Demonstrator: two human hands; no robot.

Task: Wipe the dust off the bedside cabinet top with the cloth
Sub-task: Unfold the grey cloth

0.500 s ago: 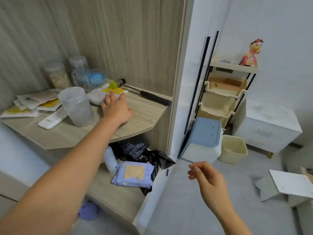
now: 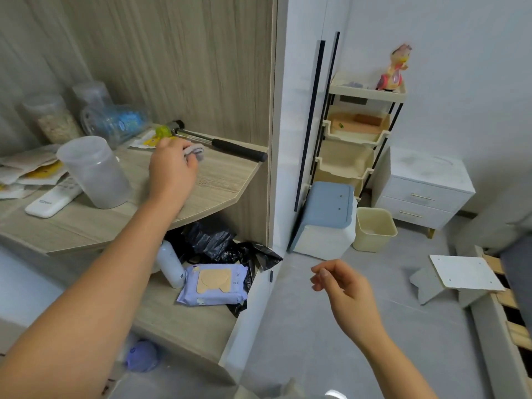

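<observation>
Now your left grip [image 2: 172,171] closes round the grey cloth [image 2: 196,151] on the wooden shelf [image 2: 227,182], where half a second ago it lay flat with nothing in it. The cloth bunches at the fingertips, just short of the hammer [image 2: 233,147] lying beyond the grip. Your right grip [image 2: 342,286] hangs loosely curled over the floor, holding nothing. The bedside cabinet [image 2: 426,174] stands well apart, far to the right of both grips, its pale top showing dusty smudges. With the cloth secured, the pick-up looks done; the carry and the wiping are yet to come.
</observation>
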